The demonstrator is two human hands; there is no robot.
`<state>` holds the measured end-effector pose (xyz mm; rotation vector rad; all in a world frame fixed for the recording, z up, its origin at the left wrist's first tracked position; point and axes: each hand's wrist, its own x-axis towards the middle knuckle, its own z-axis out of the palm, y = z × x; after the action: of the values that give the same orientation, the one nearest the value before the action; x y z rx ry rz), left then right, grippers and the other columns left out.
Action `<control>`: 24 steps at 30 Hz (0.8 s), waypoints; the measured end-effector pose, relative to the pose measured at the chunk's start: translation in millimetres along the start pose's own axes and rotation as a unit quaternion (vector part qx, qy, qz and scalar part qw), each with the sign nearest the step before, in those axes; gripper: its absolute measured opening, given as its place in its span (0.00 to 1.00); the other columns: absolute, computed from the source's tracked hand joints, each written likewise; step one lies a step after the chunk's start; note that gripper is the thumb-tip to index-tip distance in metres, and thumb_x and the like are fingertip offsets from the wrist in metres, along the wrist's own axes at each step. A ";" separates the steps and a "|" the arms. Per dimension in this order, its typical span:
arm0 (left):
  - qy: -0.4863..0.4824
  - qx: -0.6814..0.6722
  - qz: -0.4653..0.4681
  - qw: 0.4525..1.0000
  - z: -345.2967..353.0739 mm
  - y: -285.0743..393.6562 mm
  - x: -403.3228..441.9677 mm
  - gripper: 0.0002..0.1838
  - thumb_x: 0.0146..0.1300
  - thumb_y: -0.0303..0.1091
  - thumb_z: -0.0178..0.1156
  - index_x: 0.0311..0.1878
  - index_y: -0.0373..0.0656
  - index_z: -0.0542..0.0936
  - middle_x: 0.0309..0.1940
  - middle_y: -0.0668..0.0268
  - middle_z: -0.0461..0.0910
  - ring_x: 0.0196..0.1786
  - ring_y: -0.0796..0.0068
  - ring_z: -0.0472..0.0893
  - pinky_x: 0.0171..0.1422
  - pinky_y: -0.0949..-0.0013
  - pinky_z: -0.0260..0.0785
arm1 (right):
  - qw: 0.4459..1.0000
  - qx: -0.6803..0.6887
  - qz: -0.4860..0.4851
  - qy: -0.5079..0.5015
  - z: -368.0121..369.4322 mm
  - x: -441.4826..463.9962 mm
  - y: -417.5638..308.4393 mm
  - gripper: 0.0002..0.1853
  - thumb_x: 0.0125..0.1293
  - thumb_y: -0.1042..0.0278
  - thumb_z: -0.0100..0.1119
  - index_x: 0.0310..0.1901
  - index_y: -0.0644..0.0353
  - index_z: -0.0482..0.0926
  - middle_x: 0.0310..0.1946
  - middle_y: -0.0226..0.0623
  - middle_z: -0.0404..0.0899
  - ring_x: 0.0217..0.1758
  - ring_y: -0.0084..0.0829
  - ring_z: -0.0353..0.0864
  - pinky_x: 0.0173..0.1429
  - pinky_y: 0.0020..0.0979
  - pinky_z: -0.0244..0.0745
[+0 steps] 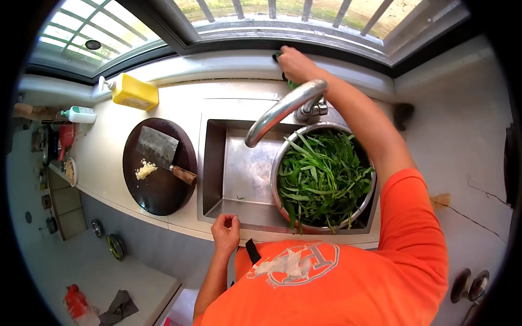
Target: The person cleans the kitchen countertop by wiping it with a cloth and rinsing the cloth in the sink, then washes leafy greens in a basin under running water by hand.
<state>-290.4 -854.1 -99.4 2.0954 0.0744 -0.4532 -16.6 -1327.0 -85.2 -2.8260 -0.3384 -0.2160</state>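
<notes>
Our left hand (225, 233) is curled closed at the sink's near edge, thumb against fingers; we cannot tell if it pinches anything. Our right hand (299, 65) reaches past the tap (283, 111) to a dark green thing (277, 56) at the window sill, its grip too hidden to judge.

The greens (321, 174) sit heaped in a round basin (275, 182) inside the sink (239, 163). We judge them light, limp and easily bruised, perhaps slippery if wet; best scooped loosely from beneath. The loaded basin should be heavier, better held by opposite sides of its rim.

We count one basin, one tap, one board (157, 195), one cleaver (157, 144), one small pile of pale bits (145, 170) and two pump or squeeze bottles (136, 93); the stalks are too tangled to number.
</notes>
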 end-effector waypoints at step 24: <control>-0.120 -0.562 -0.153 0.804 129.9 182.2 322.2 0.14 0.71 0.27 0.55 0.56 0.29 0.74 0.50 0.49 0.80 0.51 0.51 0.83 0.59 0.44 0.79 | 0.732 0.543 0.331 0.243 -82.8 -82.3 -32.6 0.12 0.74 0.68 0.61 0.49 0.70 0.83 0.39 0.44 0.87 0.34 0.27 0.85 0.37 0.26 0.80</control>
<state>13.2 -1101.1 -125.7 0.8328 0.4288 -0.6517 -113.3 -1338.5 -13.0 -1.4768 0.5206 -0.4067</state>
